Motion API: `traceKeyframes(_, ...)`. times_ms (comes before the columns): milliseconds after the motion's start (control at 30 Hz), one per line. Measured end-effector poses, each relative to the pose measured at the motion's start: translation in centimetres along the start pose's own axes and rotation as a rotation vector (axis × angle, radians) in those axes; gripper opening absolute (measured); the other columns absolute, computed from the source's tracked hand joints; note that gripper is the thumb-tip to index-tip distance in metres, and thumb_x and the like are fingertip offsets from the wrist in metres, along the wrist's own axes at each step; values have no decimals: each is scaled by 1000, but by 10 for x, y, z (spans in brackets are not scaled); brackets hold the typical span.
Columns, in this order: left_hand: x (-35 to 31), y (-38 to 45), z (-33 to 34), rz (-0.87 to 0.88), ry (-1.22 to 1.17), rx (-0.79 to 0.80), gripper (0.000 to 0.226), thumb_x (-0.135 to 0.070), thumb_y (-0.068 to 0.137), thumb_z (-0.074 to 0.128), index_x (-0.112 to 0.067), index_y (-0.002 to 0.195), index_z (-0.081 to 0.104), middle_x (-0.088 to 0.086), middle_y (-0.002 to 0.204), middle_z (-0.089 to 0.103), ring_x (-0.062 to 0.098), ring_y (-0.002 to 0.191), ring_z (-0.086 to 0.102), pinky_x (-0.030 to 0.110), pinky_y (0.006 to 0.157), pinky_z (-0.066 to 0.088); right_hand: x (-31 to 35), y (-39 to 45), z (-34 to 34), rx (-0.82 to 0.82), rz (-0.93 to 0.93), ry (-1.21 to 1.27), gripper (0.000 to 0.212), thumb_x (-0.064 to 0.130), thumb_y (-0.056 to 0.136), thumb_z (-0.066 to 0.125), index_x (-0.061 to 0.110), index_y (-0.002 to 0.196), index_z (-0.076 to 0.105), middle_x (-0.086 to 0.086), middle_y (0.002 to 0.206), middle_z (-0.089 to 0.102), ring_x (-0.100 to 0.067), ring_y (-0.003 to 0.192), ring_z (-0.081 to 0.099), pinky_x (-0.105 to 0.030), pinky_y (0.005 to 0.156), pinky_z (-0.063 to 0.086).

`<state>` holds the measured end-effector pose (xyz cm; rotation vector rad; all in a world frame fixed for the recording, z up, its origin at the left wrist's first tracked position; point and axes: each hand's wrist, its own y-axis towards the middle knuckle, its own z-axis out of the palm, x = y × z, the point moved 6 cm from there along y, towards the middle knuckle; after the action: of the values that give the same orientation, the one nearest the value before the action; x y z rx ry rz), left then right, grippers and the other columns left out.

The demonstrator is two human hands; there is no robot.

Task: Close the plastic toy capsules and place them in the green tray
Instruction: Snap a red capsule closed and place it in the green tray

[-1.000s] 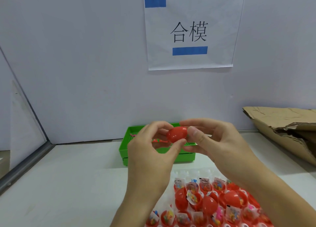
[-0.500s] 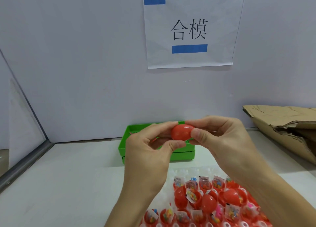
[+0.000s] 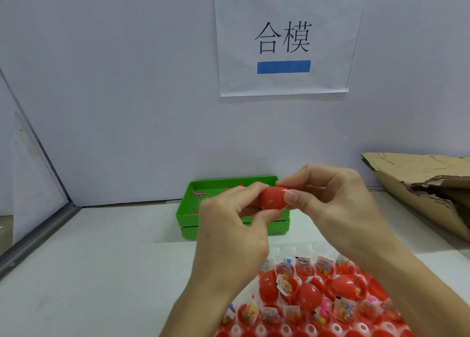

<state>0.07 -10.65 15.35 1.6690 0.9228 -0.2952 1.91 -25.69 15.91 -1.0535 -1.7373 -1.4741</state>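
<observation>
Between the two hands, raised above the desk [image 3: 101, 260], the red capsule [image 3: 273, 198] lies with its long axis running left to right. Left hand [image 3: 229, 240] pinches one end, right hand [image 3: 328, 204] pinches the other. Directly beyond it sits the green tray [image 3: 188, 209], so placing likely means a short forward reach, either hand about equally near.

One red capsule [image 3: 273, 197] is held between two hands, the left hand [image 3: 230, 237] and the right hand [image 3: 333, 199]. One green tray [image 3: 187, 216] is seen behind them. Below them, the open capsules [image 3: 315, 296] are too many and too hidden to be counted.
</observation>
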Motion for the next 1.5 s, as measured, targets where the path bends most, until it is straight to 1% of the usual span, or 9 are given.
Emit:
traceKeyframes(167,3,1,6,22,24,125,33,-25,86,68,-32,119,66,-21,99,70,-2,93,68,20,83,56,-2,2,-2,38,-1,-9,6,13,81,76,17,86,75,2,81,77,-11,79,74,-18,73,56)
traceKeyframes(333,12,2,4,-18,-49,178,26,-18,93,65,-33,112,57,-28,106,69,-8,102,65,10,88,49,-18,2,4,70,120,134,36,52,76,75,23,97,75,-4,97,76,-20,94,74,-33,80,58)
traceKeyframes(467,13,2,4,9,-50,146,34,0,94,58,-27,114,56,-24,109,67,-8,106,63,10,87,49,-22,-1,21,238,242,413,47,58,76,73,18,100,79,-8,104,77,-24,96,74,-24,75,57)
traceKeyframes(600,9,1,2,37,-62,100,40,0,89,52,-29,115,62,-33,114,63,-6,109,61,10,89,48,-20,-4,28,326,248,553,49,49,74,80,11,105,77,-13,109,75,-25,101,73,-26,82,57)
traceKeyframes(700,7,0,3,8,-116,88,39,-2,85,55,-28,112,64,-26,114,66,1,107,65,21,89,54,-20,-3,27,304,226,558,42,42,78,78,11,107,77,-16,110,74,-26,102,73,-25,83,57)
traceKeyframes(900,16,-1,11,-315,-608,194,58,-32,73,84,-26,126,61,-14,125,67,2,114,64,15,84,53,-17,-3,22,175,125,352,32,32,82,66,16,107,76,-8,104,77,-22,101,73,-27,86,57)
traceKeyframes(1033,13,0,14,-288,-572,154,49,-30,67,78,-23,115,70,-5,103,76,7,98,72,14,79,54,-12,-4,24,166,16,159,21,18,92,61,15,109,73,2,98,78,-12,96,73,-18,82,54)
traceKeyframes(1233,7,0,13,-178,-483,128,27,-26,76,70,-28,103,74,-6,94,78,12,95,73,19,84,55,-12,-6,27,187,-46,78,24,1,99,52,11,102,74,-1,94,77,-14,93,73,-23,82,56)
traceKeyframes(1500,0,1,6,-137,-411,113,23,-29,80,68,-36,103,70,-19,92,76,0,92,71,11,78,53,-11,-5,25,201,-35,181,19,22,95,61,12,103,75,0,94,78,-12,93,74,-17,79,54)
